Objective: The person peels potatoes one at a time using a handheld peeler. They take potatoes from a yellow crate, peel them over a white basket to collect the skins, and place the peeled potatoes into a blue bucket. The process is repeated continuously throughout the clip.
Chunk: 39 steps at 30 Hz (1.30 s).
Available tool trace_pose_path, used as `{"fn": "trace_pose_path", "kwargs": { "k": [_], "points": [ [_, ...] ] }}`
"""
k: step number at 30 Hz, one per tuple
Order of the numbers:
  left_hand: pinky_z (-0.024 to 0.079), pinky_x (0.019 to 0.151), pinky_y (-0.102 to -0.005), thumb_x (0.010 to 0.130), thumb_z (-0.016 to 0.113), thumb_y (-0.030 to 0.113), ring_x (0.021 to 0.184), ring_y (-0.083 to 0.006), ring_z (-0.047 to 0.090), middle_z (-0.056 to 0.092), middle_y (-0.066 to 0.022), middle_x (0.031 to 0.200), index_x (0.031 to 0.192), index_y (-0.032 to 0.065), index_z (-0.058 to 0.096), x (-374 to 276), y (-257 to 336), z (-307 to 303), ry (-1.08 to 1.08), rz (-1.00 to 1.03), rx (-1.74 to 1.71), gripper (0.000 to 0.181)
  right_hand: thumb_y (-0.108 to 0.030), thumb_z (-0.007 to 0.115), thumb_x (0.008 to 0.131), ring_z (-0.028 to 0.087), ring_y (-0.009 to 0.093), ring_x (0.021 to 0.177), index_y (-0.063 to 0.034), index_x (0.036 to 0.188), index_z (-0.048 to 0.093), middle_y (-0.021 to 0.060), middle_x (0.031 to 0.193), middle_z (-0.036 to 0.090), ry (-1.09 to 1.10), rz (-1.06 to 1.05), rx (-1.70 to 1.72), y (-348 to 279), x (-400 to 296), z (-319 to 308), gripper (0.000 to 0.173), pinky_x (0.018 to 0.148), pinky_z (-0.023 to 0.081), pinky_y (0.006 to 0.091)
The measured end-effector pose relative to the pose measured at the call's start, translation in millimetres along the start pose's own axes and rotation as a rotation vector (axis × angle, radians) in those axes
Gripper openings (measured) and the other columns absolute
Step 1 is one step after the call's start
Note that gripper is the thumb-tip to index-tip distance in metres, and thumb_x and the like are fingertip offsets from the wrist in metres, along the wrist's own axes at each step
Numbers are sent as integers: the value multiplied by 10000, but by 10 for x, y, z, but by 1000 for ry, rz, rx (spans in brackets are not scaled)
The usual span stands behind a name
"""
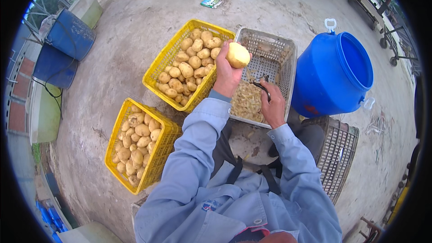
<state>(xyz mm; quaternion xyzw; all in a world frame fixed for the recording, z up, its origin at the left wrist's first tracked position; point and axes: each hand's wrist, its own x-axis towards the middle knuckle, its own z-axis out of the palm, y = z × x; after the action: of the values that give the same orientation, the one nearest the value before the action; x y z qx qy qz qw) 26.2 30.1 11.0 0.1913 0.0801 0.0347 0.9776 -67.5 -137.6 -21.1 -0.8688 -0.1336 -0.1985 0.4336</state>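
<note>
My left hand (pixel 228 72) holds a pale, peeled-looking potato (pixel 238 55) above the inner edge of a grey plastic crate (pixel 292 60). My right hand (pixel 273 103) grips a dark-handled peeler (pixel 260 82) just below and right of the potato, over the crate. A strip of peel hangs near the peeler's head. Potato peelings (pixel 245 103) lie heaped in the crate's near part. To the left, a yellow plastic crate (pixel 163 52) holds many unpeeled potatoes. A second yellow crate (pixel 114 135), nearer to me and further left, is also filled with unpeeled potatoes.
A blue plastic drum (pixel 324 74) with an open mouth leans right of the grey crate. Below it lies a dark slatted crate (pixel 337 162). Blue tubs (pixel 71 35) stand at the far left. A green and white packet (pixel 211 2) lies on the concrete floor ahead.
</note>
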Motion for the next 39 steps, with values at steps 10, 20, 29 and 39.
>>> {"fn": "trace_pose_path", "kwargs": {
  "k": [10,20,29,39],
  "points": [
    [505,843,-553,931,537,286,1013,-336,611,619,-130,1088,1133,117,518,-45,0,42,-74,-42,-31,264,-6,625,860,636,261,824,-53,1154,644,116,1007,661,101,-177,150,-346,369,-193,298,711,504,360],
    [553,792,-463,929,517,254,954,-303,636,623,-140,1048,1125,65,525,-65,-62,23,-206,78,184,273,-36,645,843,623,260,757,-113,1149,659,107,918,638,46,-193,142,-555,534,-160,316,637,495,355],
    [565,775,-423,902,529,200,942,-282,639,617,-134,1039,1114,50,527,-55,-72,16,-240,86,211,260,-41,638,842,621,283,743,-122,1127,652,111,893,610,16,-210,87,-573,516,-166,297,619,491,389],
    [546,753,-509,905,553,276,926,-282,632,612,-77,1043,1112,99,529,-19,53,41,-46,54,129,273,-55,632,865,651,296,843,-80,1142,659,138,1009,651,-46,-37,76,-368,318,-336,279,719,513,371]
  ]
}}
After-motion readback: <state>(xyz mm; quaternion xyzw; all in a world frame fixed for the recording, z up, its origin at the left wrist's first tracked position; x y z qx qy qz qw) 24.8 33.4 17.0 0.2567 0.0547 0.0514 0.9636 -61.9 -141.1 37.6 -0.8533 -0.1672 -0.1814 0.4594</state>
